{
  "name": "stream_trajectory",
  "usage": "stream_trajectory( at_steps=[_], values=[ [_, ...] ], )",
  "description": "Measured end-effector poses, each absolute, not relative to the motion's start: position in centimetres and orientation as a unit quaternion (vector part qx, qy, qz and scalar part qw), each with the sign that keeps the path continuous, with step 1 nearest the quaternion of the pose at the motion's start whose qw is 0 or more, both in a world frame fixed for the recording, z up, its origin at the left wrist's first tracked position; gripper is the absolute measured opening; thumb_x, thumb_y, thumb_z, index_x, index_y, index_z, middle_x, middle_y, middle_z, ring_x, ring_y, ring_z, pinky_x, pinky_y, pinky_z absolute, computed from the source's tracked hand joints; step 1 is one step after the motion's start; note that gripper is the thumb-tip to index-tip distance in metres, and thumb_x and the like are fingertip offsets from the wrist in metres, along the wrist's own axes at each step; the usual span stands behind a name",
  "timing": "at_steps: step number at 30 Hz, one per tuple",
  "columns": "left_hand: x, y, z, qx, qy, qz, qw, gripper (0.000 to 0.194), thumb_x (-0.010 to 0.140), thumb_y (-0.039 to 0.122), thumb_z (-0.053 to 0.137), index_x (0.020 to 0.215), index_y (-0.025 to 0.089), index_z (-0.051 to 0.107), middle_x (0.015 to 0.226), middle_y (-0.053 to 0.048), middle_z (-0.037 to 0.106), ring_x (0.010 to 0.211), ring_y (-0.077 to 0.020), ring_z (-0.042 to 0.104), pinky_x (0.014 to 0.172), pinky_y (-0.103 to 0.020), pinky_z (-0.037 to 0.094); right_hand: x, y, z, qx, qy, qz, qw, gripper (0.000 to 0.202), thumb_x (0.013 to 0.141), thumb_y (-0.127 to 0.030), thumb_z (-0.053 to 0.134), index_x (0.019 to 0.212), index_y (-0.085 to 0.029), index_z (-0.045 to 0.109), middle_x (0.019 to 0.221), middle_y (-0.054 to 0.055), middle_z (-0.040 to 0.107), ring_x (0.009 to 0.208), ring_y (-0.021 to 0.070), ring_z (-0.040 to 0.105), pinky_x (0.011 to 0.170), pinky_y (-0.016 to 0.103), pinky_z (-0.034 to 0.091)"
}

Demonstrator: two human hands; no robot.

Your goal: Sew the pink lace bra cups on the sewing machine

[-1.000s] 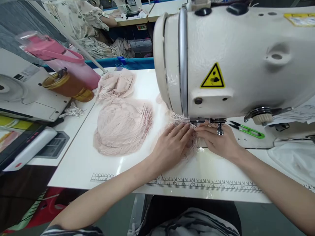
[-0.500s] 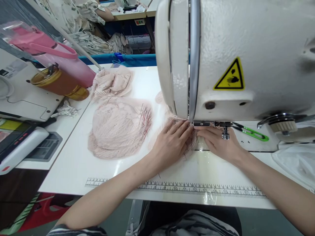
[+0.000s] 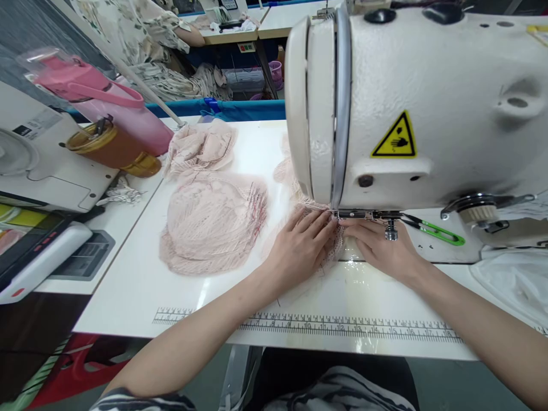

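Head camera view: a white bench (image 3: 120, 311) is filling the middle of the frame, and a cream sewing machine (image 3: 462, 74) is looming over the upper right. At centre left, flat pale lace (image 3: 209, 228) is lying with reddish threads along its right side; loose ends could be snagging if they are straying inward. At centre, the worked lace (image 3: 336, 251) is lying beneath the left hand (image 3: 302, 245), which is resting flat with extended fingers, pressing the cloth rather than clasping it. Uneven pressing could be puckering this thin material. Just right, the right hand (image 3: 383, 245) is reaching beneath the machine; metal is hiding part of it, so I'm not managing to tell whether its grip is pinching anything. Green snips (image 3: 440, 233) are lying beside it. Smallest, the metal presser fittings (image 3: 359, 214) are sitting close to both hands' fingertips; a slip inward could be injuring a finger.
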State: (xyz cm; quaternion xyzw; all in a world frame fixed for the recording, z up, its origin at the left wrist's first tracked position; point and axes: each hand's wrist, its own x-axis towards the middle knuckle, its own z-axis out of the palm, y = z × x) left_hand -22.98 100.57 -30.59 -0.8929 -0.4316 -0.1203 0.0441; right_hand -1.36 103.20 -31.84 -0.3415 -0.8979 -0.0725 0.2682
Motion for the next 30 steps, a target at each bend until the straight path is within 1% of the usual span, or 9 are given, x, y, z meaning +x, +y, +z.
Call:
stream_trajectory(
  at_steps=[6, 10, 13, 16, 20, 23, 26, 28, 30],
  values=[
    [-23.1, 100.6, -30.8, -0.890, -0.438, -0.123, 0.043, 0.039, 0.098, 0.021, 0.040, 0.134, 0.012, 0.053, 0.136, -0.010, 0.057, 0.127, -0.0248, 0.053, 0.114, -0.049, 0.034, -1.4, 103.3, -32.2, -0.345, -0.895, -0.067, 0.275, 0.032, 0.087, -0.004, 0.045, 0.101, -0.024, 0.066, 0.111, -0.004, 0.072, 0.092, 0.0154, 0.068, 0.078, 0.032, 0.046],
    [-22.9, 100.3, -29.9, -0.891, -0.431, -0.128, 0.056, 0.037, 0.100, 0.022, 0.040, 0.132, 0.014, 0.055, 0.135, -0.010, 0.058, 0.124, -0.0240, 0.055, 0.112, -0.048, 0.035, -1.3, 103.3, -32.9, -0.341, -0.895, -0.085, 0.276, 0.032, 0.087, -0.005, 0.045, 0.103, -0.022, 0.067, 0.109, -0.001, 0.072, 0.080, 0.0148, 0.068, 0.075, 0.033, 0.044],
    [-23.3, 99.7, -28.1, -0.888, -0.430, -0.133, 0.094, 0.029, 0.099, 0.021, 0.043, 0.121, 0.017, 0.063, 0.128, -0.008, 0.064, 0.113, -0.0234, 0.061, 0.095, -0.042, 0.047, -1.1, 103.3, -33.2, -0.334, -0.897, -0.093, 0.273, 0.031, 0.086, -0.005, 0.046, 0.101, -0.021, 0.067, 0.112, -0.002, 0.071, 0.076, 0.0139, 0.067, 0.073, 0.034, 0.043],
    [-25.0, 98.3, -26.1, -0.908, -0.380, -0.129, 0.121, 0.025, 0.099, 0.030, 0.048, 0.112, 0.019, 0.066, 0.114, -0.005, 0.071, 0.090, -0.0202, 0.066, 0.071, -0.034, 0.048, -1.1, 103.3, -33.0, -0.311, -0.904, -0.088, 0.279, 0.027, 0.087, -0.005, 0.046, 0.097, -0.020, 0.066, 0.114, -0.003, 0.070, 0.078, 0.0128, 0.065, 0.069, 0.032, 0.042],
    [-28.4, 95.6, -26.0, -0.954, -0.238, -0.124, 0.133, 0.048, 0.090, 0.057, 0.056, 0.112, 0.016, 0.066, 0.111, -0.008, 0.072, 0.084, -0.0203, 0.066, 0.059, -0.032, 0.048, -1.3, 103.6, -32.7, -0.280, -0.919, -0.052, 0.273, 0.030, 0.086, -0.001, 0.042, 0.096, -0.020, 0.063, 0.108, -0.002, 0.070, 0.086, 0.0127, 0.062, 0.069, 0.029, 0.040],
    [-29.6, 93.4, -27.6, -0.949, -0.260, -0.121, 0.133, 0.031, 0.090, 0.035, 0.064, 0.115, 0.018, 0.063, 0.111, -0.006, 0.072, 0.087, -0.0179, 0.067, 0.058, -0.027, 0.051, -1.4, 103.7, -32.8, -0.260, -0.930, -0.011, 0.259, 0.033, 0.085, 0.001, 0.037, 0.094, -0.020, 0.061, 0.101, 0.002, 0.067, 0.090, 0.0144, 0.059, 0.074, 0.030, 0.039],
    [-29.1, 92.4, -28.4, -0.911, -0.357, -0.198, 0.065, 0.028, 0.090, 0.009, 0.057, 0.115, 0.020, 0.060, 0.109, -0.006, 0.071, 0.093, -0.0175, 0.068, 0.072, -0.026, 0.057, -1.5, 103.6, -32.9, -0.233, -0.931, 0.010, 0.279, 0.031, 0.083, 0.000, 0.038, 0.093, -0.020, 0.060, 0.094, 0.002, 0.065, 0.094, 0.0167, 0.056, 0.072, 0.031, 0.037],
    [-28.5, 92.6, -27.8, -0.870, -0.432, -0.238, -0.020, 0.022, 0.094, 0.008, 0.049, 0.112, 0.017, 0.058, 0.114, -0.010, 0.069, 0.102, -0.0188, 0.067, 0.081, -0.028, 0.058, -1.5, 103.5, -32.8, -0.219, -0.928, 0.022, 0.300, 0.026, 0.082, -0.003, 0.043, 0.093, -0.020, 0.059, 0.090, 0.002, 0.064, 0.097, 0.0178, 0.055, 0.068, 0.030, 0.034],
    [-27.9, 93.5, -26.5, -0.838, -0.486, -0.236, -0.072, 0.022, 0.098, 0.012, 0.042, 0.115, 0.016, 0.055, 0.115, -0.010, 0.068, 0.099, -0.0174, 0.069, 0.076, -0.025, 0.057, -1.6, 103.4, -32.6, -0.209, -0.926, 0.028, 0.312, 0.019, 0.084, -0.007, 0.047, 0.090, -0.020, 0.060, 0.088, 0.001, 0.064, 0.096, 0.0174, 0.054, 0.066, 0.029, 0.032]
  ],
)
